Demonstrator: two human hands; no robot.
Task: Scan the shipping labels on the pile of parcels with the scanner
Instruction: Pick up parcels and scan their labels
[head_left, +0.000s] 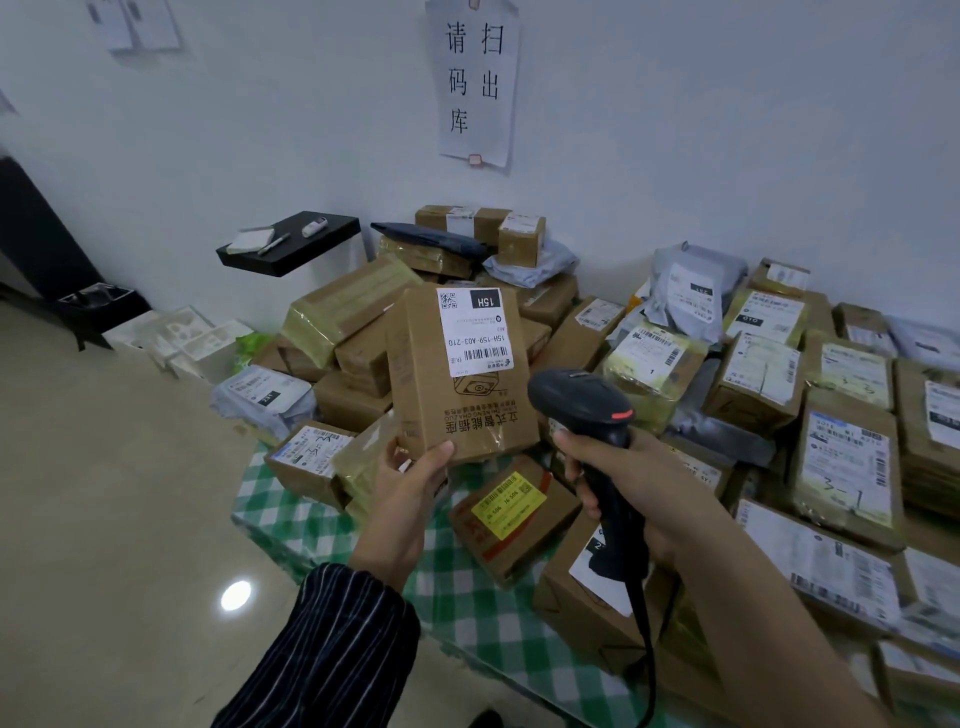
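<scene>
While the left hand (410, 486) grips a brown box (467, 395) by its bottom end, the thumb (434, 457) lies flat on the front face and the other fingers are curled behind it, mostly hidden. The box stands upright above that hand, lifted clear of the pile. Its white label (475, 330) sits on the upper half of the front, well above the thumb, with the print upside down and a barcode near the label's lower edge.

The right hand (657, 499) is wrapped round the handle of a black scanner (582, 402); its fingers (582, 480) are curled tight on the grip, pressed together. The scanner's head rises just above those fingers and sits just beside the box's lower right corner, apart from it, below the label. A black cable (641, 644) hangs from the handle's base, below the right hand.

Beyond both sets of fingertips the pile of parcels (353, 312) covers a table with a green checked cloth (291, 514): brown boxes and grey bags, most with white labels. Between the two hands, lower down, lies a box with a yellow sticker (511, 504). A striped sleeve (337, 654) covers the left forearm. Far past the fingers, a black shelf (291, 241) and a paper sign (475, 83) are on the white wall.
</scene>
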